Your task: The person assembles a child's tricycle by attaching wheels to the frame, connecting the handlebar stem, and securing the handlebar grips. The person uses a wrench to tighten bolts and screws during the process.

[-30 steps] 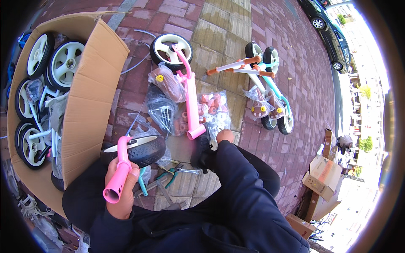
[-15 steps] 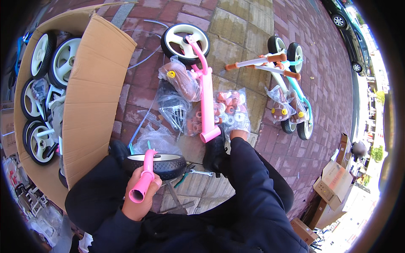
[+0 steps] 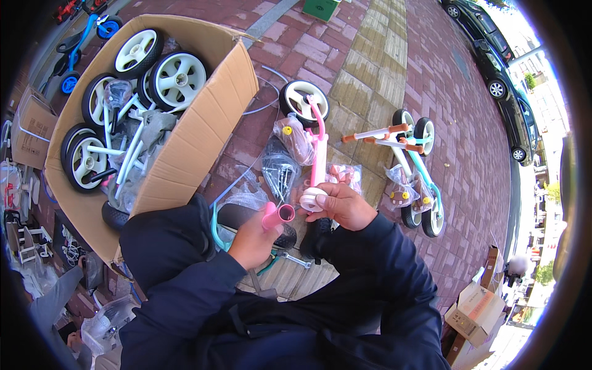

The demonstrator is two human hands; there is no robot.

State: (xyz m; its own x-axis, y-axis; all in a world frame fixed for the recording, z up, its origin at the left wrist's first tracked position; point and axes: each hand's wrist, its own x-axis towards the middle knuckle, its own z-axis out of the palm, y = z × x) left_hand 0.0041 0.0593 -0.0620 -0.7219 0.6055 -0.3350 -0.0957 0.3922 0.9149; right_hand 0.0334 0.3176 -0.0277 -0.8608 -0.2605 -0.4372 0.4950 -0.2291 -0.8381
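The cardboard box (image 3: pixel 185 142) at the left holds loose wheels. The left hand (image 3: pixel 253 240) grips a pink tube (image 3: pixel 276 216); the right hand (image 3: pixel 342 206) holds a white cap (image 3: pixel 312 199) beside its open end, not yet fitted. 1 assembled bike (image 3: pixel 413 166) stands on the pavement at right.

The left hand (image 3: pixel 254 239) closes round the pink tube (image 3: pixel 276 216) so that only the tube's open end shows, and the black tyre (image 3: pixel 246 217) behind it is mostly covered by that hand and the dark sleeve. The pink frame (image 3: pixel 318 148) disappears at its lower end behind the white ring (image 3: pixel 312 199) in the right hand (image 3: pixel 343 205), and the small parts in the clear bags (image 3: pixel 280 169) are too small to tell, perhaps bolts. The cardboard box (image 3: pixel 185 154) hides the lower parts of the white wheels (image 3: pixel 176 79) packed inside it.
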